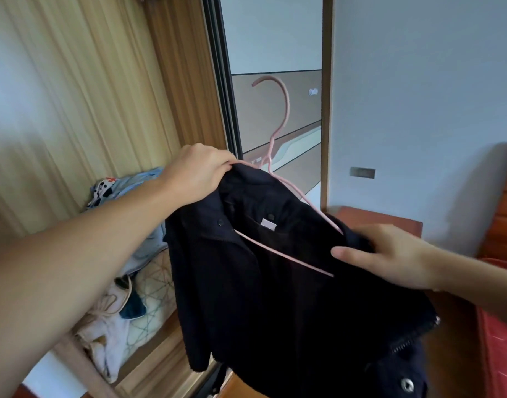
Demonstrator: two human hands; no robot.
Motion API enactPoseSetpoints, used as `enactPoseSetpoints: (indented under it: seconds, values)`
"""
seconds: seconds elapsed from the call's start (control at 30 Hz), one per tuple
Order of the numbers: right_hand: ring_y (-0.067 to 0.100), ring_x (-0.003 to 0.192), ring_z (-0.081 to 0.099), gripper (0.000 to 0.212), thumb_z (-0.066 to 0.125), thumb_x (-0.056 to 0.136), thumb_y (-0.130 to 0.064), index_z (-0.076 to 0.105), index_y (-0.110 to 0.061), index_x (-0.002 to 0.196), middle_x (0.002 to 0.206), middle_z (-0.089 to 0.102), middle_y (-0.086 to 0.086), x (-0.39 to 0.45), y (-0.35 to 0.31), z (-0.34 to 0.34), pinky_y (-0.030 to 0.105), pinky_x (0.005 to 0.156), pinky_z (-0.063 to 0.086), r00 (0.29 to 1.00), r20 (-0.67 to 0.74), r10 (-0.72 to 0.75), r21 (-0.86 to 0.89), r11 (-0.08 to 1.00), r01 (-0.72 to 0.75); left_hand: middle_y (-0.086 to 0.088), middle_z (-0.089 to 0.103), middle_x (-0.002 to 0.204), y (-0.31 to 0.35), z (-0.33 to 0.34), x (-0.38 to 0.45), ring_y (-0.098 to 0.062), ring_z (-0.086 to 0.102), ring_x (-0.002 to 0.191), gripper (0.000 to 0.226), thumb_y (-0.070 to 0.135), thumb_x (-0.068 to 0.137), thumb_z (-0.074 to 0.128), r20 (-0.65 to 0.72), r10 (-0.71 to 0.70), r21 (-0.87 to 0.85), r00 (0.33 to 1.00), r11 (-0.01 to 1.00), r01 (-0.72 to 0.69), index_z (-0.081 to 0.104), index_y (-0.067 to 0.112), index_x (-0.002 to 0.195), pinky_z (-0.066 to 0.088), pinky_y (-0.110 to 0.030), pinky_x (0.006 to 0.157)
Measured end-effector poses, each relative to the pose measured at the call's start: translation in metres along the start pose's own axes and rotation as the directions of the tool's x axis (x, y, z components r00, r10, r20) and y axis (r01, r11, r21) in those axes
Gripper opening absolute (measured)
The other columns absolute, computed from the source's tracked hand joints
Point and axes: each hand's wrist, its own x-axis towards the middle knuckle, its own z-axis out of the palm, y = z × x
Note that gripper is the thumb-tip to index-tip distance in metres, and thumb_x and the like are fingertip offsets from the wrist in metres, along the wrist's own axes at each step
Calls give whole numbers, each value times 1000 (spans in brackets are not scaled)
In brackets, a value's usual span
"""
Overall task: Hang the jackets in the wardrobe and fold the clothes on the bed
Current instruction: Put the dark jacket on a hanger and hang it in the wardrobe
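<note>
Left hand [199, 170]: arm stretched forward from 8 o'clock, fingers pinched shut on the left shoulder of the jacket and the hanger end beneath it, knuckles up.
Dark navy, thick-woven collared jacket [275, 282]: held in the air at centre, in front of the open wardrobe, draped from both hands; soft and floppy, probably with some weight, so it sags between the grips and its lower right part bunches by a metal snap.
Thin pink wire hanger [281, 110]: light, springy, likely slippery; hook pointing to 12 o'clock, one arm under the left shoulder, the other showing inside the collar.
Where to hold: at the shoulders over the hanger ends, or the hook's neck.
Right hand [390, 257]: reaching in from 3 o'clock, thumb spread along the fabric, fingers closed on the right shoulder of the jacket.
</note>
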Motion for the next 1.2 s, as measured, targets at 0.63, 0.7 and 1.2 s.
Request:
enactPoseSetpoints:
  seconds: [0.63, 0.7, 1.2]
  values:
    - [19, 63, 64, 33, 61, 90, -43, 65, -11, 84, 73, 66, 5, 129, -177, -74, 24, 51, 44, 943, -310, -118, 394, 887, 240, 32, 44, 137, 13, -67, -23, 15, 35, 127, 55, 72, 81, 37, -116, -541, -681, 833, 654, 330, 44, 53, 132, 29, -16, 104]
    - [18, 66, 63, 28, 62, 90, -40, 64, -12, 85, 78, 66, 6, 147, -206, -92, 23, 50, 45, 928, -349, -127, 435, 856, 280, 40, 48, 127, 25, -91, -23, 24, 37, 119, 58, 77, 77, 33, -151, -555, -742, 818, 611, 277, 46, 56, 129, 31, -6, 93]
    - [17, 65, 52, 21, 58, 93, -31, 54, -11, 94, 76, 53, 1, 260, -428, -139, 23, 48, 32, 767, -578, -278, 416, 708, 571, 21, -4, 159, -84, -147, 17, -10, 17, 146, 118, 51, 72, 73, -557, -476, -313, 680, 879, 359, -25, 53, 139, 40, -36, 108]
